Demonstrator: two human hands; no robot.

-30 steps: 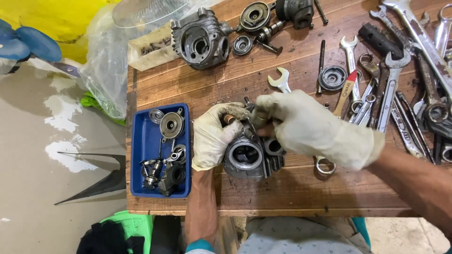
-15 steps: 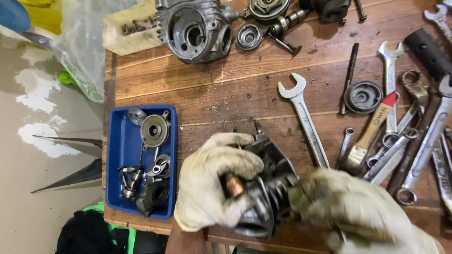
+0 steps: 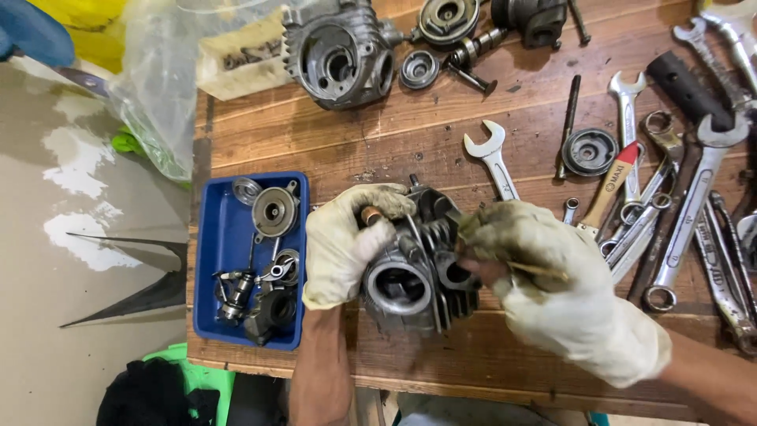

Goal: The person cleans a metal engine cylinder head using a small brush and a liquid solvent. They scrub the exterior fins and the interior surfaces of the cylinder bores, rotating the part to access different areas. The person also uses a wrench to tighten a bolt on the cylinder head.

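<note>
Left hand (image 3: 343, 244) clamps the finned cylinder head (image 3: 414, 260), steadying it; right hand (image 3: 544, 276) pinches its right side. Blue parts tray (image 3: 211, 260) lies just left.

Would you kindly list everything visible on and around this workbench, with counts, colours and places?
cylinder head: one, dark grey, front centre, between both hands
engine casing: one, grey, far edge
blue tray: one, left, holding small metal parts
wrenches: many, silver, right side
open-end wrench: one, silver, centre
brush: one, wooden handle, right
wooden bench: one, brown
plastic bag: one, clear, far left
left hand: gloved, gripping the head
right hand: gloved, on the head
</note>
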